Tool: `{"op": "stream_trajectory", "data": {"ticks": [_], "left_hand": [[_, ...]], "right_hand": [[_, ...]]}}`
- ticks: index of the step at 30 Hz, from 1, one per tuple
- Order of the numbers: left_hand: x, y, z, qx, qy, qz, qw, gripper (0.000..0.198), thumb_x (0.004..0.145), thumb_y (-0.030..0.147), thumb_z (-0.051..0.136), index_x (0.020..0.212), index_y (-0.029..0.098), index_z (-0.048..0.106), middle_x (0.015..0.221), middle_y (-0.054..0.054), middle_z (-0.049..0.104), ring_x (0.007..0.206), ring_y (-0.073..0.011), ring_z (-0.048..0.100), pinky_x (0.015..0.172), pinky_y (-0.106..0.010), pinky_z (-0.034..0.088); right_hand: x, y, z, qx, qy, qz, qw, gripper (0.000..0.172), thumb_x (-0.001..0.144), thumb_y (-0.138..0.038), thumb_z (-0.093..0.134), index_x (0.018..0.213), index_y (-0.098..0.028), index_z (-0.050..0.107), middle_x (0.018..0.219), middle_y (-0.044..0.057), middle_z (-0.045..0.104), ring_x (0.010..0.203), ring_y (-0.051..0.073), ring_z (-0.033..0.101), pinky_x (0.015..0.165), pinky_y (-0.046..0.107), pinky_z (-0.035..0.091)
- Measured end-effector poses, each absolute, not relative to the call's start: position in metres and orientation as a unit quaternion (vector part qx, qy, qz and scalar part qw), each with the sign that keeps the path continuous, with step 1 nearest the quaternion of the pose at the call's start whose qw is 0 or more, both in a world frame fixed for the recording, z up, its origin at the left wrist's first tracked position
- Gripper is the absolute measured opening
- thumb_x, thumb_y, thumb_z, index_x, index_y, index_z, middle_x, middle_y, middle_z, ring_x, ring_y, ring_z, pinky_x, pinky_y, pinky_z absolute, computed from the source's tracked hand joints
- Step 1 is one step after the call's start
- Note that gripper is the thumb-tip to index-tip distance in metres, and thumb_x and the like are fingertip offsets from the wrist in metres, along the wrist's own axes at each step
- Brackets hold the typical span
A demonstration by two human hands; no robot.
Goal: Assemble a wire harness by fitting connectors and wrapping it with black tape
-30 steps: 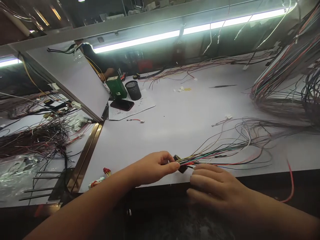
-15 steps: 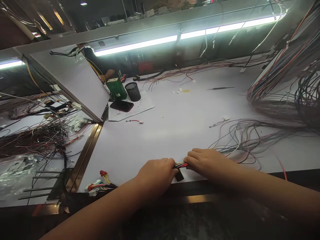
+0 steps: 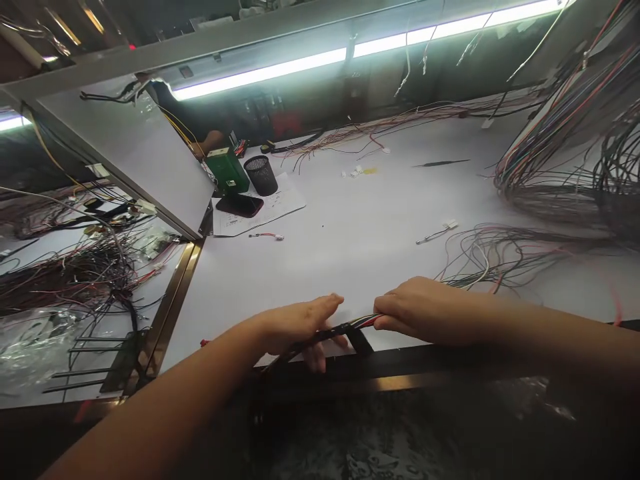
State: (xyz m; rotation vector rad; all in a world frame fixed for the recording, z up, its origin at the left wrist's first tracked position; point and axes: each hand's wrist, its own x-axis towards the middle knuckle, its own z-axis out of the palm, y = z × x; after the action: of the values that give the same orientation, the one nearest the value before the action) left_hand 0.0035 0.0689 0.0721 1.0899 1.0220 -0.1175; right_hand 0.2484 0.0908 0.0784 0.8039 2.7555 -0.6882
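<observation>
My left hand (image 3: pixel 300 325) lies at the front edge of the white bench (image 3: pixel 350 247), fingers closed round the black wrapped part of a wire bundle (image 3: pixel 365 322). A strip of black tape (image 3: pixel 361 341) hangs from the bundle just right of it. My right hand (image 3: pixel 425 310) pinches the bundle's coloured wires a short way to the right. Behind that hand the loose wires (image 3: pixel 500 257) fan out across the bench.
A green box (image 3: pixel 227 170), a black mesh cup (image 3: pixel 263 175), a dark phone (image 3: pixel 239 205) on paper sit at the back left. Small white connectors (image 3: pixel 356 173) and a short lead (image 3: pixel 437 232) lie mid-bench. Big wire looms (image 3: pixel 565 153) fill the right; tangled wires (image 3: pixel 75 273) cover the left bench.
Both hands came together on the bundle near the bench's front edge. The black wrapped section now runs out to the left under my left hand. The small red connector leads at the left are now hidden.
</observation>
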Motion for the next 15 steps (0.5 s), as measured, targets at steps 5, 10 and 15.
{"op": "stream_trajectory", "data": {"ticks": [5, 10, 15], "left_hand": [[0.016, 0.086, 0.05, 0.367, 0.322, -0.118, 0.865, 0.055, 0.084, 0.043, 0.053, 0.136, 0.028, 0.041, 0.105, -0.009, 0.069, 0.066, -0.02, 0.069, 0.056, -0.03, 0.049], [0.025, 0.08, 0.03, 0.34, 0.282, -0.023, 0.897, 0.063, 0.066, 0.015, 0.068, 0.125, 0.027, 0.052, 0.103, -0.003, 0.064, 0.081, -0.0186, 0.069, 0.072, -0.031, 0.051], [0.032, 0.075, 0.025, 0.445, 0.245, -0.008, 0.861, 0.037, 0.07, 0.019, 0.073, 0.104, 0.02, 0.06, 0.094, -0.002, 0.066, 0.095, -0.0177, 0.063, 0.093, -0.037, 0.045]], "right_hand": [[0.258, 0.086, 0.077, 0.242, 0.957, -0.153, 0.053, 0.034, 0.101, -0.04, 0.041, 0.082, -0.017, 0.056, 0.065, 0.001, 0.06, 0.053, 0.015, 0.053, 0.049, 0.028, 0.018], [0.261, 0.08, 0.078, 0.232, 0.964, -0.128, 0.021, 0.032, 0.1, -0.04, 0.046, 0.079, -0.017, 0.053, 0.064, 0.001, 0.06, 0.051, 0.014, 0.051, 0.049, 0.028, 0.016], [0.263, 0.076, 0.078, 0.232, 0.963, -0.138, 0.014, 0.03, 0.099, -0.038, 0.049, 0.078, -0.017, 0.053, 0.064, 0.0, 0.059, 0.049, 0.013, 0.049, 0.048, 0.028, 0.017]]}}
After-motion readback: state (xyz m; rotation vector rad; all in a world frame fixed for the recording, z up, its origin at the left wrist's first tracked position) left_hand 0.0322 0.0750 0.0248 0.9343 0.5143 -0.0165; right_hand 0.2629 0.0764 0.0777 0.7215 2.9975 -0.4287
